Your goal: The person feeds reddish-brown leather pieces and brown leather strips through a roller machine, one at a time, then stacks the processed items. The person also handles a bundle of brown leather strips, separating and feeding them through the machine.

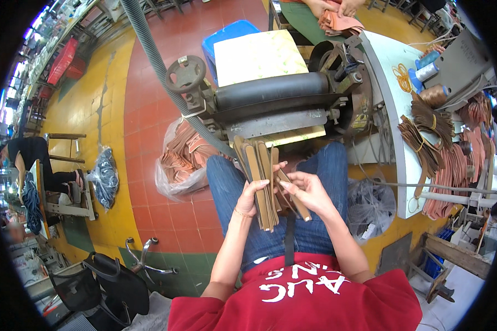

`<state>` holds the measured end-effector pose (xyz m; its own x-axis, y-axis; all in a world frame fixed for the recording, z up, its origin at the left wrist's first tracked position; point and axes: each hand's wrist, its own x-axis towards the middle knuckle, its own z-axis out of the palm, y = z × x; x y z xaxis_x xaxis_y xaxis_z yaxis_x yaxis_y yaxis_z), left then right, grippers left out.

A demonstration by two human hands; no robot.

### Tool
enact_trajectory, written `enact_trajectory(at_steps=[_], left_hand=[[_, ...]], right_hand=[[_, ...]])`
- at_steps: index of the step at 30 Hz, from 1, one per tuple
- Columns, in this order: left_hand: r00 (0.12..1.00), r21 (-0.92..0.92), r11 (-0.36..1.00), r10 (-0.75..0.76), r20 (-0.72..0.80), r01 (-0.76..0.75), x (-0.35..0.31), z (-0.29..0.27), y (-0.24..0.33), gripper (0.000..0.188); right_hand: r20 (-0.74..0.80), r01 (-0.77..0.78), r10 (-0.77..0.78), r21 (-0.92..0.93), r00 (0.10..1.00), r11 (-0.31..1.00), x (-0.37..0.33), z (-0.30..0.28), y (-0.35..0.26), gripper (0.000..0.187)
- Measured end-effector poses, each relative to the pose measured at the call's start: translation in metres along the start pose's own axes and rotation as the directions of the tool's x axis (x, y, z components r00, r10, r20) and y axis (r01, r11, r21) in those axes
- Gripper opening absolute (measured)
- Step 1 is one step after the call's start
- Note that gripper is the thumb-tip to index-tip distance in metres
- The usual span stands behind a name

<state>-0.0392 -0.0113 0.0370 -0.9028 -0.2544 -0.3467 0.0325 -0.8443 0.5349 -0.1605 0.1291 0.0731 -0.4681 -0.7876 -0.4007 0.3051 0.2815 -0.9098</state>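
Note:
My left hand (pixel 247 201) is closed around a bundle of long, narrow brown leather strips (pixel 266 207), with rounded upper ends fanned slightly apart. Thumb and fingers press the bundle from its two sides, above my lap. Close by on the right, my right hand (pixel 313 192) grips a separate brown strip (pixel 300 205), tilted away from the others. Some of its fingertips are hidden behind the strips. Just beyond the bundle stands a machine with a black roller (pixel 270 91) and a metal plate (pixel 276 124) along its front.
A handwheel (pixel 185 74) and grey hose (pixel 154 52) stand left of the roller. Pink pieces fill a plastic bag (pixel 176 185) on the floor. The white table (pixel 389 83) at right bears thread spools (pixel 435 95) and tied brown strips (pixel 422 140). Another person's hands (pixel 337 6) hold pink pieces.

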Motion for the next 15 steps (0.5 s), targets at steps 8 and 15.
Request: enact_trajectory(at_steps=[8, 15], left_hand=[[0.99, -0.061, 0.991, 0.124, 0.065, -0.12, 0.023, -0.001, 0.015, 0.052], [0.969, -0.46, 0.88, 0.204, 0.141, -0.119, -0.013, -0.005, 0.007, 0.054]], right_hand=[[-0.204, -0.08, 0.116, 0.179, 0.972, 0.981, -0.008, -0.012, 0.023, 0.022], [-0.188, -0.063, 0.23, 0.629, 0.955, 0.775, 0.069, -0.026, 0.039, 0.022]])
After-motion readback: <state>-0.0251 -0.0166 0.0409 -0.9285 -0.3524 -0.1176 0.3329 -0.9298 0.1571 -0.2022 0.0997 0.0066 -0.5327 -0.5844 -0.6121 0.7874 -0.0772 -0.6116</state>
